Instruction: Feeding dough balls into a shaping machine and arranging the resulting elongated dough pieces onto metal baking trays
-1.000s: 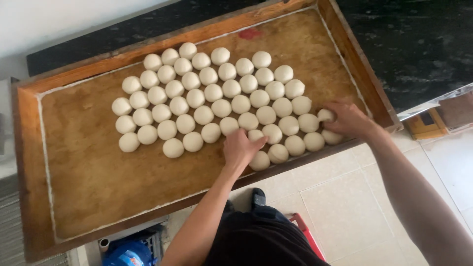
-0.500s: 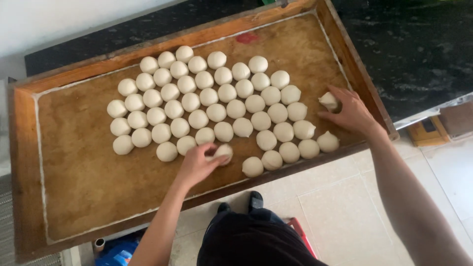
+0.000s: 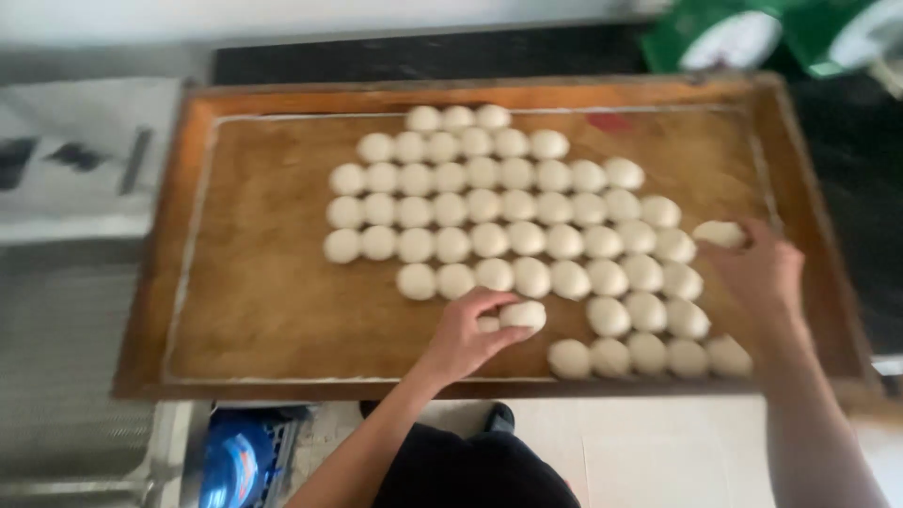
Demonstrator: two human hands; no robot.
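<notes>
A pale dough ball (image 3: 523, 314) is gripped at the fingertips of the left hand (image 3: 467, 334), low on the wooden tray (image 3: 263, 301), just below the bottom full row of balls. The fingers (image 3: 489, 299) are curled over its top and the thumb is pressed beneath, so the ball projects to the right of the hand. A smaller pale piece is seen tucked under the same fingers; whether it is separate dough cannot be told.

A 2nd dough ball (image 3: 720, 233) is pinched at the fingertips of the right hand (image 3: 760, 273), near the tray's right rim, just beside the end of the rows. The fingers are closed around its right side; blur hides the exact contact.

The remaining dough balls (image 3: 489, 202) are laid in staggered rows, touching or nearly so, across the centre and right of the tray. A short row of 4 lies at the lower right.

The tray is set on a dark counter (image 3: 851, 160). A blue container (image 3: 230, 466) is seen on the floor below.
</notes>
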